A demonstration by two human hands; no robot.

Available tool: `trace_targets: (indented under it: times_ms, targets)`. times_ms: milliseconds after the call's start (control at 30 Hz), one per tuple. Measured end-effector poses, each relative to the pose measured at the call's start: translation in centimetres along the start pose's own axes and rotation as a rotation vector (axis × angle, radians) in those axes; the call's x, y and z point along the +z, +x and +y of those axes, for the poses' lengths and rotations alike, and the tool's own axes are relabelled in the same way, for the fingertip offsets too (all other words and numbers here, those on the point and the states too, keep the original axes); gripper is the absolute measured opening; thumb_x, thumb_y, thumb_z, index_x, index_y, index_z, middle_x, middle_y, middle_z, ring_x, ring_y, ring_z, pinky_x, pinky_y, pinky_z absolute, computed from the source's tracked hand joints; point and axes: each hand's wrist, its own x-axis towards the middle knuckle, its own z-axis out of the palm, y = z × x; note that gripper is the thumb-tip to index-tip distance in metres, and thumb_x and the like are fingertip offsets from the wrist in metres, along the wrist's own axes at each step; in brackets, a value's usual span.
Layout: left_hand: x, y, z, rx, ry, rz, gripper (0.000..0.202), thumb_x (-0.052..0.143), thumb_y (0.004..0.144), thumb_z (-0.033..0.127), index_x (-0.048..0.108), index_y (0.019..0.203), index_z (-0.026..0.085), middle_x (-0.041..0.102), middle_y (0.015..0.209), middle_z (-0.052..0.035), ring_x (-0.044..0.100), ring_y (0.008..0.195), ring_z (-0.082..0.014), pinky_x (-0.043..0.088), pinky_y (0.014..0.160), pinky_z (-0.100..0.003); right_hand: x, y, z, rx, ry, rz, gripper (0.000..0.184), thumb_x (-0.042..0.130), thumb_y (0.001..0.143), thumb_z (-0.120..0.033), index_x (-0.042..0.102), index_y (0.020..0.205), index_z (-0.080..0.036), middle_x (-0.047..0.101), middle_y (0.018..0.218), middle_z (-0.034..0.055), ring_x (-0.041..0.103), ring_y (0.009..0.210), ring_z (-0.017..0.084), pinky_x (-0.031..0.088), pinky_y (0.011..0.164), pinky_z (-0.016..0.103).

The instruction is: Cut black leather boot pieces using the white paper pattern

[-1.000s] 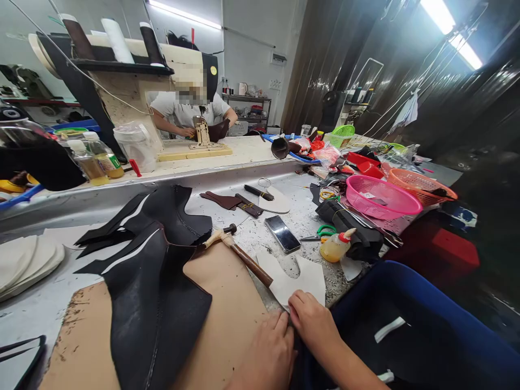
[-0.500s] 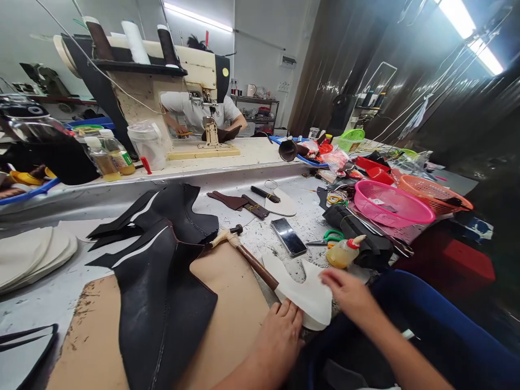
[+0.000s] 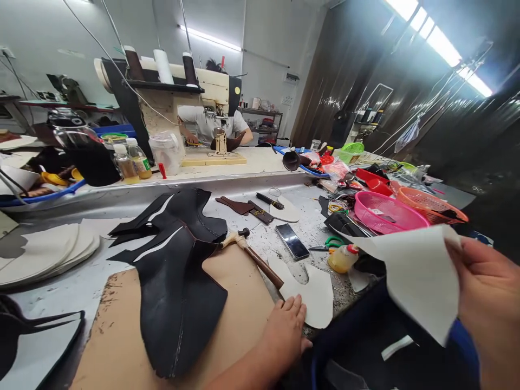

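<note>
Right hand: you're pinching the raised white piece above the blue bin.
Left hand: your fingers lie extended at the white cutout's edge.
White cutout: on bench, beside hammer.

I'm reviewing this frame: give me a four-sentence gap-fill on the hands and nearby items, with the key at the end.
The right hand holds a piece coloured ____.
The left hand, near the hammer, has its palm facing ____.
Beside the pink basket is a second basket coloured ____.
The phone lies with its screen facing ____.

Missing words: white; down; orange; up.
</note>
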Motion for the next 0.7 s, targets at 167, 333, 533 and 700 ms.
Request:
trace_targets:
  times_ms: [167,333,533,700]
  targets:
    - [-4.3,-5.3,2.4,-0.048,-0.832,-0.108,0.101,0.071,0.060,0.064,0.032,0.141,0.017,0.033,0.147,-0.0171,0.035,0.133,-0.0329,0.030,0.110,-0.048,2.1,-2.7,-8.1,-0.420,-0.007,-0.060,0.035,0.041,0.093,-0.045,0.068,0.097,-0.022,0.070,0.091,0.0055,0.065,0.079,0.020,0.049,0.069,0.029]
    - [-8.1,-9.6,2.3,-0.213,-1.629,0.306,0.098,0.060,0.056,0.080,0.049,0.126,0.012,0.059,0.124,-0.0186,0.056,0.113,-0.0322,0.043,0.097,-0.045,6.1,-8.8,-13.5,-0.726,0.178,-0.251,0.033,0.036,0.095,-0.026,0.069,0.093,-0.021,0.067,0.079,0.0060,0.062,0.070,0.017,0.047,0.062,0.027]
    - [-13.8,-14.0,-0.9,-0.531,-1.730,0.878,0.062,0.081,0.057,0.042,0.063,0.110,0.015,0.071,0.102,-0.0097,0.065,0.092,-0.0244,0.052,0.074,-0.028,7.1,-12.8,-15.4,-0.291,0.716,-0.590,0.044,0.059,0.081,-0.058,0.064,0.111,-0.025,0.065,0.101,0.0089,0.062,0.089,0.024,0.051,0.077,0.035]
    - [-15.3,-18.1,-3.2,-0.543,-1.624,0.824,0.056,0.078,0.062,0.046,0.066,0.109,0.018,0.069,0.108,-0.0061,0.062,0.102,-0.0242,0.051,0.074,-0.025,9.8,-14.0,-19.3,0.345,1.306,-1.268,0.088,0.055,0.062,-0.083,0.055,0.123,-0.018,0.062,0.114,0.0121,0.057,0.106,0.030,0.048,0.089,0.037]
